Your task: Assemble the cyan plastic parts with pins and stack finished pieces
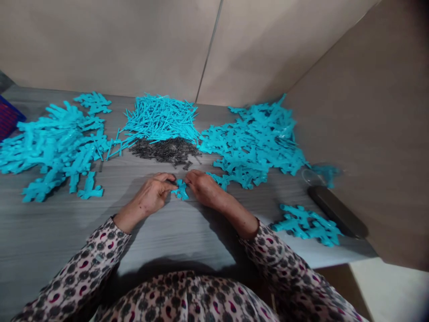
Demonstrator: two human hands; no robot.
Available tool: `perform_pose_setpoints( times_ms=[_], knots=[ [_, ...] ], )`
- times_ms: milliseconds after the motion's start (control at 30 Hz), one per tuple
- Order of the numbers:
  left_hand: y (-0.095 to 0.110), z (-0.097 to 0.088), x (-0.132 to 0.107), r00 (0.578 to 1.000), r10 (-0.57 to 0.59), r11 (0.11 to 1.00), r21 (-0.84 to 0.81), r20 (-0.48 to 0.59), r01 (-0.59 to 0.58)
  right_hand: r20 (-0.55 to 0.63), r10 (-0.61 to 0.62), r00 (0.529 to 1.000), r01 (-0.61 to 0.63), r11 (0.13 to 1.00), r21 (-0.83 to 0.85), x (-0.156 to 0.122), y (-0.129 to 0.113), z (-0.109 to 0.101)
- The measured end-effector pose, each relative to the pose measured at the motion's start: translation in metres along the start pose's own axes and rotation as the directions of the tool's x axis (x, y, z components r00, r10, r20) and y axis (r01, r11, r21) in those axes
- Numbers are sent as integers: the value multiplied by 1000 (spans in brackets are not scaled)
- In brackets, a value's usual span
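Note:
A small turquoise plastic piece (181, 189) lies between both hands on the grey table (67, 232). My left hand (152, 194) pinches it from the left, fingers curled, with a thin dark bit at the fingertips. My right hand (203, 188) grips the same piece from the right, fingers closed. Just beyond the hands sits a heap of small dark metal pins (166, 150).
A pile of turquoise rods (159, 118) lies behind the pins. Large heaps of turquoise pieces lie at the left (53, 143) and right (254, 143), and a small group (308, 223) near the right edge. A dark flat object (337, 212) and a red-blue basket (8, 118) sit at the table's sides. Beige walls enclose the table.

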State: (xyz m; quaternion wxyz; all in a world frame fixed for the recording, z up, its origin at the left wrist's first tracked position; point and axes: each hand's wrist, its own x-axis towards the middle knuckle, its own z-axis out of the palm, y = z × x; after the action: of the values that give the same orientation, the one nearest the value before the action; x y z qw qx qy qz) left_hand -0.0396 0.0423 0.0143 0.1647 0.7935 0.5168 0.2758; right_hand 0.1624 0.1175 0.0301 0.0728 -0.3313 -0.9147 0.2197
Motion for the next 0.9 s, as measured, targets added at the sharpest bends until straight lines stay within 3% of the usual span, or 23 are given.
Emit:
perform_pose_setpoints(
  times_ms=[600, 900],
  knots=[
    [6, -3, -1, 1000, 7, 998, -59, -2, -7, -11, -37, 999, 37, 999, -7, 2, 3, 0],
    [-2, 4, -4, 998, 15, 991, -133, -60, -23, 70, 16, 997, -14, 999, -32, 5, -5, -9]
  ],
)
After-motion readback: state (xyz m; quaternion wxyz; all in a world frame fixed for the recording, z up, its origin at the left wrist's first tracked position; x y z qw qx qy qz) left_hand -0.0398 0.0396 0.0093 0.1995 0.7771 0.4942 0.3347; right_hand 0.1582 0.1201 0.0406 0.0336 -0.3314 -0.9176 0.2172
